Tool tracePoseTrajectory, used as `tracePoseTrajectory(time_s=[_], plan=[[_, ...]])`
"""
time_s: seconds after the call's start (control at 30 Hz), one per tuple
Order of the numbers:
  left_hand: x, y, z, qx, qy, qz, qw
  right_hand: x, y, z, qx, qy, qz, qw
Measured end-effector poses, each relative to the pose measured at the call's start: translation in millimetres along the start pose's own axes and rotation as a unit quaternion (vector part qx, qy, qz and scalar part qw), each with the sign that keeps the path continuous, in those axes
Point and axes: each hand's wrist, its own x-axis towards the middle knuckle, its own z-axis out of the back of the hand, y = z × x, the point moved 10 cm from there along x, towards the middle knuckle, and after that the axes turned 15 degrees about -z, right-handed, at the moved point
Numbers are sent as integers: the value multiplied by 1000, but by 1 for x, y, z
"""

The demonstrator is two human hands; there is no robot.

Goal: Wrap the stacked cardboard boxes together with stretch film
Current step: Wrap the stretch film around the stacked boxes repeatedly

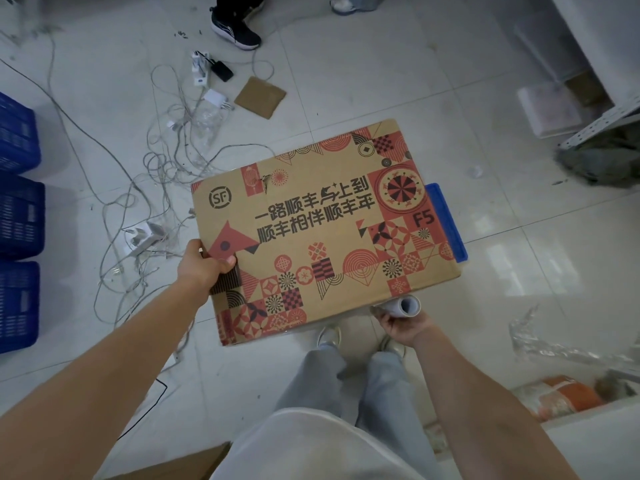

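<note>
A brown cardboard box [322, 230] printed with red and black patterns lies top-up in front of me; whatever is stacked beneath it is hidden. My left hand [204, 263] grips the box's near-left edge, thumb on top. Just off the near-right corner, my right hand [401, 323] holds a roll of stretch film [408, 305] by its tube, the open end pointing up. A blue plastic edge [446, 221] pokes out from under the box's right side.
Tangled white cables and chargers [166, 168] litter the floor to the left. Blue crates [19, 216] line the left edge. A cardboard scrap [259, 97] and another person's black shoe [235, 27] lie beyond. Crumpled film [561, 348] and a metal shelf leg [602, 124] are at right.
</note>
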Motion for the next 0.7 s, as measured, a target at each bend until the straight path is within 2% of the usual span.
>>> tracePoseTrajectory(time_s=[0.13, 0.2, 0.33, 0.53, 0.7], plan=[[-1, -3, -3, 3, 0, 3, 1000, -8, -1, -1, 21, 8, -14, 1000], [-2, -4, -3, 6, -8, 2, 1000, -13, 2, 4, 19, -13, -19, 1000], [-6, -3, -1, 5, -24, 8, 1000, -26, 5, 16, -23, -63, -53, 996], [-9, -8, 3, 32, -42, 9, 999, -24, 18, 15, -130, -91, -2, 987], [-12, -15, 2, 31, -64, 11, 997, -8, 24, 24, -158, -83, -95, 979]])
